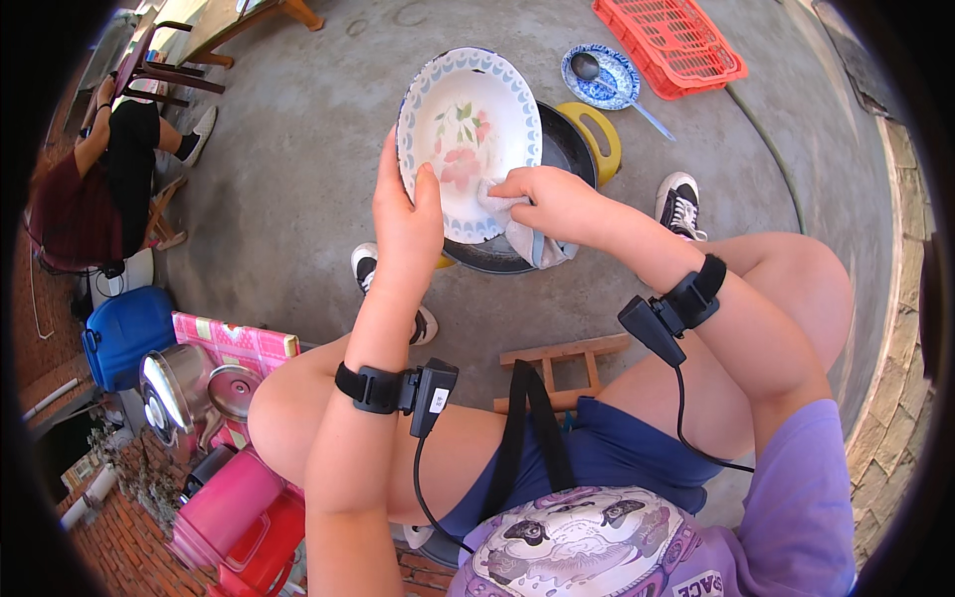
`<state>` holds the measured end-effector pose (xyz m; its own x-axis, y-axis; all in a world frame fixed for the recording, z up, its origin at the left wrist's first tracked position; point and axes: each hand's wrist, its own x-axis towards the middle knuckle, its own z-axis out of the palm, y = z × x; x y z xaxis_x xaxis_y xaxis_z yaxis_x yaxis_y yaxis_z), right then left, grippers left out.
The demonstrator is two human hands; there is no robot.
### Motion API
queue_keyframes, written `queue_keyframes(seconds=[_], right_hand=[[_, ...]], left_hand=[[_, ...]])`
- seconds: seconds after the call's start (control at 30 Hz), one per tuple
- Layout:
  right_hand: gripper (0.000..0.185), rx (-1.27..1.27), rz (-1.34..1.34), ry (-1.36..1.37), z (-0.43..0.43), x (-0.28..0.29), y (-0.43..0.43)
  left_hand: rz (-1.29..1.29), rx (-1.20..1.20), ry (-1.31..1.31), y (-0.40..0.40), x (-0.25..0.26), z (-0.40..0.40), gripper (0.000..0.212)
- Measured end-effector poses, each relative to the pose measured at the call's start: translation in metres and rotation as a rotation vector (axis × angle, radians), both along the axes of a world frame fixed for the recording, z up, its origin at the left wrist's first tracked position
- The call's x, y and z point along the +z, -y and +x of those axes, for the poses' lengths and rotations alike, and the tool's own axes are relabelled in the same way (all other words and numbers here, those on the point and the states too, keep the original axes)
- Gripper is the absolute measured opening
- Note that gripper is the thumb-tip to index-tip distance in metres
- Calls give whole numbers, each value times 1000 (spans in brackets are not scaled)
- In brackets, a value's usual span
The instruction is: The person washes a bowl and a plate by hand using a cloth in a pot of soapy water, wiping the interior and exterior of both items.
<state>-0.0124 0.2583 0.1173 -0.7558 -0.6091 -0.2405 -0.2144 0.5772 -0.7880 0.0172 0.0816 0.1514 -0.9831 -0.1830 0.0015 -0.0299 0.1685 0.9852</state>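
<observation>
My left hand [409, 209] grips the left rim of a white enamel basin [477, 112] with a blue patterned edge and pink flowers, its inside tilted towards me. My right hand [552, 201] holds a pale, bunched cloth [541, 242] and presses part of it against the lower right inside of the basin. Beneath the basin stands a dark pan [571, 142] with yellow handles on the concrete floor; the basin hides much of it. Beyond it, to the upper right, a ladle [585, 67] rests in a blue-and-white patterned dish [615, 72].
A red plastic crate [675, 45] and a hose [768, 149] lie at the upper right. Another person [82, 201] sits at the far left near a blue container [130, 336]. Metal pots [175, 388] and a pink bucket [227, 507] are at the lower left. A wooden frame [556, 366] lies between my legs.
</observation>
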Motion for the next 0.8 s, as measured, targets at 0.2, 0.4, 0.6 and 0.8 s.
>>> queue_keyframes(seconds=[0.2, 0.4, 0.6, 0.8], right_hand=[[32, -242, 53, -18, -16, 10, -30], [32, -473, -81, -20, -44, 11, -64], [32, -496, -184, 23, -44, 13, -72], [31, -497, -145, -46, -25, 47, -69]], left_hand=[[-264, 12, 15, 11, -44, -6, 47], [-271, 71, 180, 22, -93, -4, 48], [-479, 98, 225, 47, -153, -2, 47], [109, 221, 298, 32, -215, 9, 42]])
